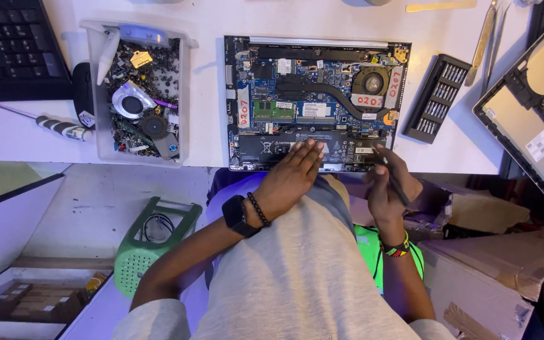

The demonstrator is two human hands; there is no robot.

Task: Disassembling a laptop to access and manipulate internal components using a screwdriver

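Note:
An opened laptop (316,101) lies bottom-up on the white desk, showing its circuit board, fan and black battery. My left hand (291,179) rests flat on the battery at the laptop's near edge, fingers together; a dark watch and bead bracelet sit on that wrist. My right hand (391,186) grips a thin dark screwdriver (390,171), its tip touching the laptop's near right corner.
A clear bin (140,94) of screws, fans and small parts stands left of the laptop. A black bit set (437,97) lies to its right, with a laptop cover (533,119) beyond. A keyboard (14,47) sits far left. Cardboard boxes and a green stool lie below the desk edge (96,162).

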